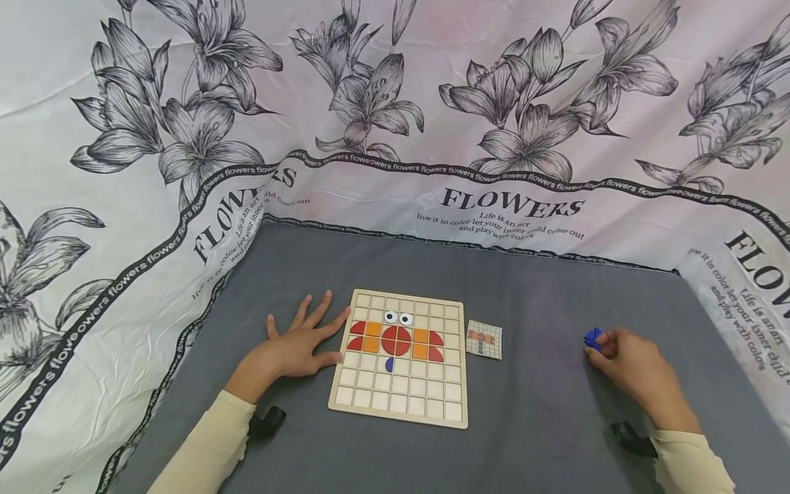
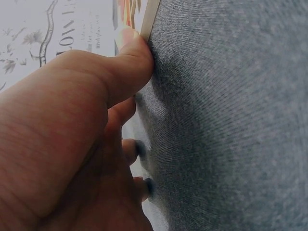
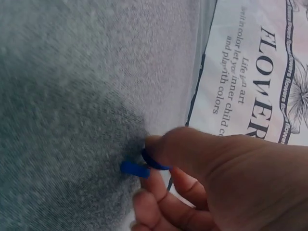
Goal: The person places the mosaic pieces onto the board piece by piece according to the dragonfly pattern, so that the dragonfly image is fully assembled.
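A wooden grid board (image 1: pixel 401 414) lies on the grey cloth. On it are two round eye pieces (image 1: pixel 398 318), a red circle of quarter pieces (image 1: pixel 396 340), orange squares (image 1: pixel 420 336) and red quarter pieces at both sides, and one blue rounded piece (image 1: pixel 389 364) beneath the circle. My left hand (image 1: pixel 295 351) rests at the board's left side with fingers spread, its thumb (image 2: pixel 132 60) touching the edge. Well right of the board, my right hand (image 1: pixel 636 367) pinches small blue pieces (image 1: pixel 592 338) between thumb and fingers. Two blue pieces (image 3: pixel 134 169) show in the right wrist view, partly covered.
Beside the board's right edge lies a small pattern card (image 1: pixel 484 339) with a similar figure printed on it. The grey cloth (image 1: pixel 531 412) spans the work surface. White flower-printed fabric (image 1: pixel 382 199) stands up behind and at the sides.
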Demonstrator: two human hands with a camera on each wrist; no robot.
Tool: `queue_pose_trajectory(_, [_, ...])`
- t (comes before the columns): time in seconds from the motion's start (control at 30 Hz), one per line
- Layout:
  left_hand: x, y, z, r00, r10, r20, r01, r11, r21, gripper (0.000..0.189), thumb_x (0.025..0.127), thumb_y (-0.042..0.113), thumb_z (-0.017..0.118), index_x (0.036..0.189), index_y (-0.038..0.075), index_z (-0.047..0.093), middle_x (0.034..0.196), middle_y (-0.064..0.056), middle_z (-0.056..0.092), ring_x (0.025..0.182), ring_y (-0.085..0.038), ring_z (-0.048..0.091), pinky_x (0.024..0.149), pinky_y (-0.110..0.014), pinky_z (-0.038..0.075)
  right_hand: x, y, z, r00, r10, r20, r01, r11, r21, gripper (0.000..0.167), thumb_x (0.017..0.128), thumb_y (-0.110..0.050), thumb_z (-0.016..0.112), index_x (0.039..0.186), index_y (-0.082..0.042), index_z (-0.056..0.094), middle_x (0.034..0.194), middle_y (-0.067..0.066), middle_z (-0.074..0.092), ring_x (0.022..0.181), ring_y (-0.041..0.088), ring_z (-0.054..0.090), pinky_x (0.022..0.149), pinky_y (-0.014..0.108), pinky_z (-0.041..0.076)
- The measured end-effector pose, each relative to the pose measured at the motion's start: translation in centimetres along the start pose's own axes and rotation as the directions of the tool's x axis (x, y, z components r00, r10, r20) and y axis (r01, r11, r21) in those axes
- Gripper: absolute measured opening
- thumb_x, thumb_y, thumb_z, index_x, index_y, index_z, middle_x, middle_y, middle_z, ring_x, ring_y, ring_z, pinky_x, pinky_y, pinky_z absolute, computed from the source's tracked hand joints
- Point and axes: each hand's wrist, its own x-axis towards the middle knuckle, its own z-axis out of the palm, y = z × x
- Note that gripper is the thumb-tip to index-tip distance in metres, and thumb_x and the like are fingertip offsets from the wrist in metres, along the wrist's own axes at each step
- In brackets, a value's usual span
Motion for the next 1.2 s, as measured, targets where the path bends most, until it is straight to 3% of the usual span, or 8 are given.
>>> queue_pose_trajectory(0.2, [0.2,0.0,0.0,1.0,-0.016,0.001,0.016,0.999,0.034,0.083,0.103,0.054,0.064,0.171,0.032,0.022,0.179,-0.008,-0.001,0.162,-0.046,-0.008,0.105,-0.09,-0.012,-0.6,-0.6,0.7,0.985,-0.097,-0.142,0.099,0.995,0.003,0.023,0.098,-0.025,0.08,0.105,-0.006,0.071,0.087,0.004,0.075,0.079,0.028,0.07,0.064,0.05,0.051])
queue_pose_trajectory(0.4, [0.3,-0.1,0.1,1.0,-0.016,-0.001,0.016,0.999,0.03,0.083,0.103,0.054,0.064,0.171,0.032,0.022,0.179,-0.008,-0.001,0.162,-0.046,-0.008,0.105,-0.09,-0.012,-1.0,-2.4,0.8,0.96,-0.15,-0.235,0.154,0.988,-0.004,0.014,0.096,-0.022,0.082,0.102,-0.011,0.074,0.085,0.002,0.073,0.072,0.018,0.063,0.06,0.039,0.046])
queue_pose_trajectory(0.63, [0.3,-0.2,0.2,1.0,-0.006,-0.005,0.006,1.0,0.015,0.084,0.103,0.054,0.065,0.171,0.033,0.02,0.179,-0.009,-0.001,0.162,-0.046,-0.009,0.105,-0.09,-0.013,-1.5,-6.4,0.5,0.952,-0.219,-0.214,0.231,0.972,0.032,0.009,0.095,-0.019,0.083,0.1,-0.014,0.077,0.085,-0.002,0.072,0.072,0.013,0.058,0.06,0.033,0.046])
queue_pose_trajectory(0.77, [0.2,-0.2,0.2,1.0,-0.011,0.004,0.011,1.0,0.013,0.084,0.103,0.053,0.065,0.171,0.033,0.02,0.179,-0.008,-0.002,0.162,-0.045,-0.009,0.105,-0.09,-0.013,-1.6,-8.9,0.9,0.939,-0.286,-0.191,0.301,0.952,0.054,0.007,0.095,-0.016,0.082,0.098,-0.015,0.076,0.087,-0.005,0.075,0.073,0.011,0.063,0.061,0.032,0.051])
queue_pose_trajectory(1.0, [0.2,-0.1,-0.1,1.0,-0.007,0.008,0.007,1.0,0.009,0.084,0.102,0.053,0.065,0.171,0.033,0.021,0.179,-0.008,-0.001,0.162,-0.045,-0.009,0.105,-0.09,-0.013,-1.5,-13.6,2.3,0.897,-0.414,-0.151,0.431,0.897,0.1,0.017,0.097,-0.015,0.08,0.114,-0.014,0.079,0.084,-0.009,0.071,0.065,0.003,0.056,0.056,0.026,0.047])
queue_pose_trajectory(1.2, [0.3,0.1,-0.2,1.0,-0.016,0.014,0.015,0.999,0.03,0.083,0.103,0.052,0.065,0.171,0.032,0.02,0.179,-0.008,-0.002,0.162,-0.045,-0.01,0.105,-0.09,-0.011,-1.5,-17.6,3.5,0.86,-0.498,-0.113,0.511,0.844,0.164,0.013,0.097,-0.013,0.08,0.11,-0.017,0.08,0.085,-0.012,0.069,0.064,0.002,0.053,0.054,0.024,0.045])
